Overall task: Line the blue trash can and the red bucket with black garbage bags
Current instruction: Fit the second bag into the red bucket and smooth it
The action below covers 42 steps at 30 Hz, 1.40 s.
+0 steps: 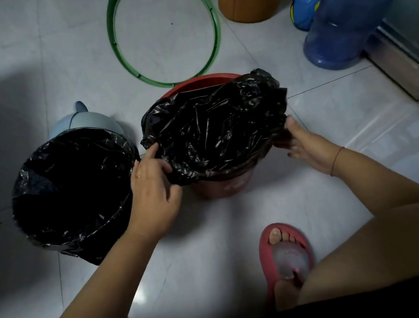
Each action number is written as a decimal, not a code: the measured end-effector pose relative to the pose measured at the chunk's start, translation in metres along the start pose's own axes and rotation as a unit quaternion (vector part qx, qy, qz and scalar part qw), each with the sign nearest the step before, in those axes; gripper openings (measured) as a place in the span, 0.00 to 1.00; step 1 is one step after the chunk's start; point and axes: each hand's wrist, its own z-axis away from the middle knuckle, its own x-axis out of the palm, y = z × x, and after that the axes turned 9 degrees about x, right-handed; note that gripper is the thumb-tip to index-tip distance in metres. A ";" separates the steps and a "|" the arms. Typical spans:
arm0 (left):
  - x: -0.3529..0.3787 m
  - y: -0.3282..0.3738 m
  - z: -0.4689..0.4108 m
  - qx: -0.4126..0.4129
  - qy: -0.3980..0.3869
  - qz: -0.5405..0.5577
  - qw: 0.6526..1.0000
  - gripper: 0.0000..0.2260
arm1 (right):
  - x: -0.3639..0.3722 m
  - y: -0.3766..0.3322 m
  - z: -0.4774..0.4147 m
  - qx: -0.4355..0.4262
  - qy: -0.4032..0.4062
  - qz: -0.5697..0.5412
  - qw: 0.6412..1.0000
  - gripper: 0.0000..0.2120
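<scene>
The trash can (81, 119) stands left of the bucket (222, 188) on the floor (217, 241), a bag (214, 130) in each. A ring (217, 31) lies behind the bucket, a jug (355, 7) farther right.

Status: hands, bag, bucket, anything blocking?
Left hand and right hand both gripping black bag over red bucket. Far rim uncovered. Blue trash can already lined. Green ring on floor behind, not blocking.
</scene>
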 end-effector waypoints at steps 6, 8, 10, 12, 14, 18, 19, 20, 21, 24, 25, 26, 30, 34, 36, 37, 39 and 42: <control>-0.010 0.005 -0.040 -0.106 0.092 0.078 0.987 0.14 | -0.018 -0.034 0.004 -0.055 0.190 -0.058 0.979 0.33; -0.008 0.004 -0.053 -0.109 0.095 0.033 0.989 0.19 | -0.017 -0.044 0.007 -0.110 0.244 -0.039 0.963 0.28; -0.005 0.003 -0.064 -0.112 0.092 0.002 0.990 0.19 | -0.010 -0.051 0.005 -0.136 0.264 -0.023 0.955 0.26; -0.003 0.003 -0.074 -0.109 0.078 -0.018 0.991 0.18 | -0.003 -0.055 -0.001 -0.126 0.263 -0.008 0.956 0.24; -0.005 0.007 -0.081 -0.057 0.084 -0.044 0.994 0.16 | 0.002 -0.058 -0.002 -0.146 0.309 0.005 0.940 0.18; -0.005 0.032 -0.097 0.114 0.081 -0.015 0.990 0.17 | 0.005 -0.066 0.004 -0.243 0.330 -0.046 0.911 0.12; -0.001 0.036 -0.102 0.144 0.044 -0.012 0.988 0.19 | 0.005 -0.066 0.003 -0.237 0.302 -0.050 0.922 0.15; 0.005 0.039 -0.105 0.164 -0.001 -0.025 0.986 0.21 | 0.005 -0.065 0.001 -0.216 0.273 -0.041 0.937 0.18; 0.013 0.038 -0.109 0.171 -0.047 -0.060 0.982 0.23 | 0.004 -0.064 -0.004 -0.186 0.249 -0.023 0.950 0.22; 0.029 0.020 -0.122 0.125 -0.120 -0.199 0.964 0.26 | -0.006 -0.061 -0.019 -0.105 0.202 -0.006 0.974 0.32; 0.032 0.012 -0.128 0.102 -0.123 -0.222 0.962 0.26 | -0.010 -0.061 -0.025 -0.091 0.187 -0.023 0.978 0.31; 0.033 0.005 -0.135 0.082 -0.122 -0.236 0.961 0.27 | -0.014 -0.061 -0.030 -0.084 0.172 -0.040 0.981 0.28; 0.038 -0.010 -0.156 0.054 -0.100 -0.258 0.959 0.29 | -0.027 -0.061 -0.049 -0.086 0.141 -0.104 0.981 0.09; 0.039 -0.020 -0.166 0.011 -0.077 -0.239 0.968 0.25 | -0.033 -0.068 -0.065 -0.062 0.096 -0.214 0.970 0.05; 0.038 -0.024 -0.167 0.001 -0.069 -0.203 0.977 0.20 | -0.032 -0.074 -0.071 -0.049 0.073 -0.239 0.967 0.08; 0.038 -0.025 -0.168 0.002 -0.058 -0.175 0.983 0.17 | -0.031 -0.077 -0.073 -0.048 0.079 -0.229 0.969 0.08; 0.039 -0.027 -0.169 0.003 -0.015 -0.125 0.992 0.12 | -0.027 -0.085 -0.081 -0.056 0.131 -0.191 0.971 0.09; 0.037 -0.029 -0.177 -0.049 0.071 -0.078 0.993 0.08 | -0.025 -0.094 -0.093 -0.073 0.197 -0.144 0.967 0.15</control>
